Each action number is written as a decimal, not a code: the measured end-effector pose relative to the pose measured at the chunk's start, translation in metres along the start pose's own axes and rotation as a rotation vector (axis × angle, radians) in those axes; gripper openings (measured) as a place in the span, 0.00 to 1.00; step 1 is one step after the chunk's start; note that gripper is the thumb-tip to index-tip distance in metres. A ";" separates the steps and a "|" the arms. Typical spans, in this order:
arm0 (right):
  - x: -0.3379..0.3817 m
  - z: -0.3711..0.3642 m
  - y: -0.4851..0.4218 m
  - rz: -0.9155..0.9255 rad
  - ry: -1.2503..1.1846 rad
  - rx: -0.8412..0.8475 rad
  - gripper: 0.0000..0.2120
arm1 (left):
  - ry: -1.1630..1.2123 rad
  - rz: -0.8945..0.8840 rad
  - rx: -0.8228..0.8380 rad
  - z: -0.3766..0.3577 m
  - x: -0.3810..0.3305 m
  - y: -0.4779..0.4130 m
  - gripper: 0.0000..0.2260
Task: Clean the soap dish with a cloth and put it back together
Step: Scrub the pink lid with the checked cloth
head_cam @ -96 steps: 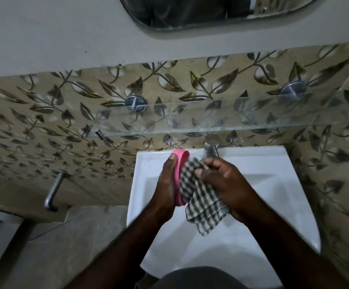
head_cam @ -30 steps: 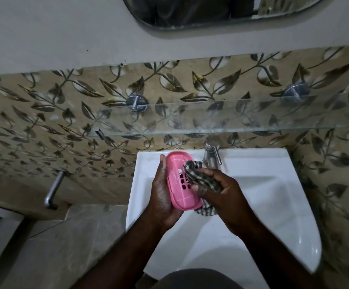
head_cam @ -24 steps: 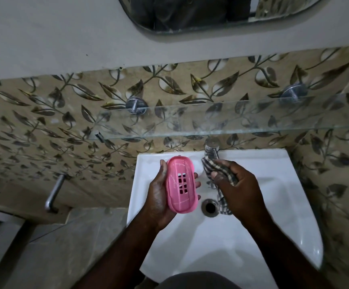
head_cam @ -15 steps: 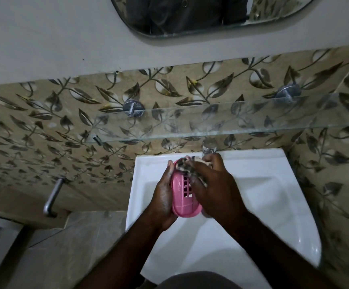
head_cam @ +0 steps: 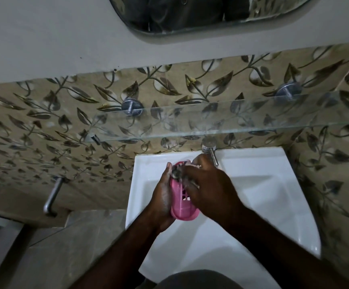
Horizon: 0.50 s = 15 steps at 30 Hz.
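While my left hand (head_cam: 162, 197) cradles the pink soap dish (head_cam: 183, 207) from its nine o'clock side, fingers curled along the rim so the slotted face tips up toward me, my right hand (head_cam: 209, 188) presses the bunched checked cloth (head_cam: 177, 173) against the dish's twelve o'clock end, fingers closed down over the fabric. All of this sits over the white basin (head_cam: 252, 205), just below the tap (head_cam: 210, 151) at twelve o'clock. To do this well, I judge I should keep the left grip firm but not squeezing, since thin plastic likely flexes, and drag the cloth from twelve toward six in overlapping strokes. The drain slots near the middle probably trap residue, so I would push a fold of fabric into them. Most of the cloth is hidden under my fingers, so its reach is unclear.
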State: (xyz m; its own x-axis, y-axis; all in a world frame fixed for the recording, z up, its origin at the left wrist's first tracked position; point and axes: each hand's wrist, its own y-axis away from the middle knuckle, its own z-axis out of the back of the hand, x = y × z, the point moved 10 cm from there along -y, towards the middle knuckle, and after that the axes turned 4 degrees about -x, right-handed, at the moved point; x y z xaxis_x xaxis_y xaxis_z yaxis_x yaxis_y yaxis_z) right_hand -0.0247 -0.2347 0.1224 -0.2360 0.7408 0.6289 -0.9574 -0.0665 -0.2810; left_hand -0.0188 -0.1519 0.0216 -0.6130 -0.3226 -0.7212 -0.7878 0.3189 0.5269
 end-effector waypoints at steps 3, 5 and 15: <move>0.015 -0.013 0.020 0.121 -0.005 0.141 0.15 | 0.019 -0.003 0.014 0.005 -0.005 0.001 0.25; 0.007 -0.007 0.012 0.119 0.030 0.084 0.14 | 0.026 -0.010 0.014 0.004 -0.007 0.000 0.24; 0.020 -0.007 0.021 0.162 0.008 0.098 0.14 | -0.019 -0.045 -0.039 0.004 -0.016 0.001 0.26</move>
State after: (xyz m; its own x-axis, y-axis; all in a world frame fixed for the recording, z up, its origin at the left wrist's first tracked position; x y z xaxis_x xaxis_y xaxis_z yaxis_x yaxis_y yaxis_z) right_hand -0.0481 -0.2170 0.1241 -0.3872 0.7206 0.5751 -0.9188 -0.2498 -0.3056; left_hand -0.0091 -0.1425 0.0317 -0.5761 -0.3186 -0.7527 -0.8164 0.2694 0.5108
